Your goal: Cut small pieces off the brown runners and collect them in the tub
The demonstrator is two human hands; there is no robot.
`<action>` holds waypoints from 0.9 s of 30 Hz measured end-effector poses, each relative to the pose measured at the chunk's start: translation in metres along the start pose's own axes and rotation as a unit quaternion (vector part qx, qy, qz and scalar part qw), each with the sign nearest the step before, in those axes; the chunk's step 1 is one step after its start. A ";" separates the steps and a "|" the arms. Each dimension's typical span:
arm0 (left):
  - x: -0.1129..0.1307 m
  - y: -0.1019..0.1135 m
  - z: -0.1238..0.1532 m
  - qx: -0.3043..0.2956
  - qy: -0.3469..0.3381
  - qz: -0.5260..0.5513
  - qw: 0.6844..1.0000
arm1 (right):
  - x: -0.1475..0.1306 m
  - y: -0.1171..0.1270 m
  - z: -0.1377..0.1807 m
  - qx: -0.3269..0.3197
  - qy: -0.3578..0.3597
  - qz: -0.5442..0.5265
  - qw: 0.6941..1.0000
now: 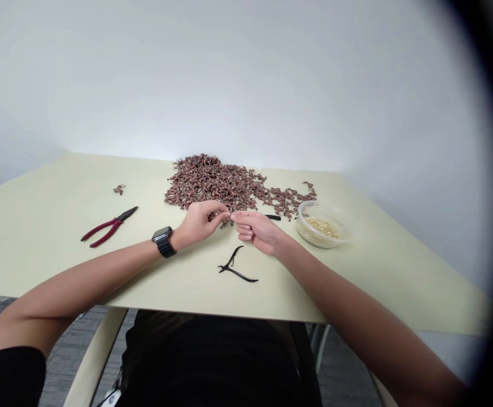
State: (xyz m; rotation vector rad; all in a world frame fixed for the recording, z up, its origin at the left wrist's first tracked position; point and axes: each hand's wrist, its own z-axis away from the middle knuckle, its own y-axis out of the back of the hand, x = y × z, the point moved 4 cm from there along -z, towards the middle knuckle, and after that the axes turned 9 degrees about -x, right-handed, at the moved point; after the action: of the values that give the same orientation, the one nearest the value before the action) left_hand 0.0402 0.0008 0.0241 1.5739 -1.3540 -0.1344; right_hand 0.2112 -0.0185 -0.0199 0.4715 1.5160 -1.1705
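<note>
Head view: pinching a small brown piece [226, 219] between closed fingertips of left hand [199, 221] and right hand [258, 230], working close beside pile [221, 183] and nippers [234, 267], likely for easy reach.

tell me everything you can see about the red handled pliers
The long-nose pliers have dark red handles, spread slightly apart, and slim black jaws pointing away to the right. They look like metal with coated grips. They lie flat on the pale green table, left of the left hand, with nothing touching them.
</note>
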 end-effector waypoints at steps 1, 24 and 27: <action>-0.001 0.000 0.000 0.003 0.004 0.004 1.000 | 0.000 0.000 0.000 -0.006 -0.001 -0.004 1.000; -0.002 0.000 0.003 -0.048 0.034 0.051 0.997 | -0.005 -0.002 0.003 -0.007 0.000 0.050 0.999; -0.005 -0.002 0.001 -0.053 0.058 0.139 0.987 | -0.006 -0.004 0.005 0.001 -0.006 0.061 0.998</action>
State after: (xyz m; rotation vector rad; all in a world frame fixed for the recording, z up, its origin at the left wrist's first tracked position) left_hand 0.0394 0.0041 0.0197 1.2702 -1.4354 0.0557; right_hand 0.2124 -0.0223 -0.0126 0.5495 1.4546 -1.0795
